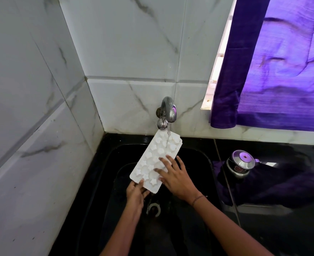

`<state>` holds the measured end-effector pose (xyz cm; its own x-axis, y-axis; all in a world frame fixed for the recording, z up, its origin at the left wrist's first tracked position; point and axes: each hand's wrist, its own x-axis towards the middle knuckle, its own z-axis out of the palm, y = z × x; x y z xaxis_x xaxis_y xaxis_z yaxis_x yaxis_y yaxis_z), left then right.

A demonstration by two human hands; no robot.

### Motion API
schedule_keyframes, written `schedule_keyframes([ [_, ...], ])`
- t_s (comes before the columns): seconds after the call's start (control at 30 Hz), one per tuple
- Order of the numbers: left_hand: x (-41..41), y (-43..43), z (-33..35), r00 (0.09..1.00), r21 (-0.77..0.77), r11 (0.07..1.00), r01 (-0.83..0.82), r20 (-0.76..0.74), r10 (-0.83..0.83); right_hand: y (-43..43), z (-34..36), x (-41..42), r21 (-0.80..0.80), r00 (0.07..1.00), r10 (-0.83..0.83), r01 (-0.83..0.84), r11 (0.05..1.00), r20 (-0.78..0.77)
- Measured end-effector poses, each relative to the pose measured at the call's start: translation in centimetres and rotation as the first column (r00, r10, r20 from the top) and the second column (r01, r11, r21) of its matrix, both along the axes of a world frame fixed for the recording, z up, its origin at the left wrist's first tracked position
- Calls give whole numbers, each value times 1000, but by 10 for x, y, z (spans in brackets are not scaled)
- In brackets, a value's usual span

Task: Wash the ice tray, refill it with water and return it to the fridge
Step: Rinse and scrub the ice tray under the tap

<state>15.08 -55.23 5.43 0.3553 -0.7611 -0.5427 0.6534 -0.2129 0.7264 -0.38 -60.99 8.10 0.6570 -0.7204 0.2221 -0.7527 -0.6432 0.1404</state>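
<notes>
Hands (176, 177) hold tray (152, 154) (steel pot (242, 163) nearby).

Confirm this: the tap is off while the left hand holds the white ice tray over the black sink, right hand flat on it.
Wrong: the tap is running, water hitting the far end of the ice tray, as the head view shows. The rest stands.

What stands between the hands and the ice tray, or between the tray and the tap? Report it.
Nothing visible does. The left hand grips the ice tray by its near end, the right hand rests flat on its top, and water from the tap falls straight onto its far end, over the sink.
</notes>
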Motion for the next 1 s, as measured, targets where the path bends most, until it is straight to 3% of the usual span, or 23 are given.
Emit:
schedule_keyframes([
  [0.07, 1, -1, -1, 1000, 2, 1000, -17, -10, 17, 3, -1, -1, 12, 999, -22, 21, 1000, 25],
  [0.2, -1, 0, -2, 999, -20, 1000, -20, -33, 20, 3, -5, 0, -21, 990, 123, -125, 992, -75],
  [0.4, -2, -3, -2, 998, -14, 999, -44, -48, 43, 2, -4, 3, 16, 998, 55, -54, 998, -29],
  [0.53, -3, 0, -6, 998, 12, 999, -46, -39, 47, -9, 4, -3, 61, 994, -84, 80, 995, 69],
  [0.7, -7, 5, -9, 1000, 19, 1000, -20, -19, 21, -17, 5, -13, 7, 998, 56, -55, 998, -26],
  [1.0, -12, 0, -7, 1000, 14, 1000, -2, 9, 2, -27, 7, -18, -48, 989, 20, -13, 999, 146],
])
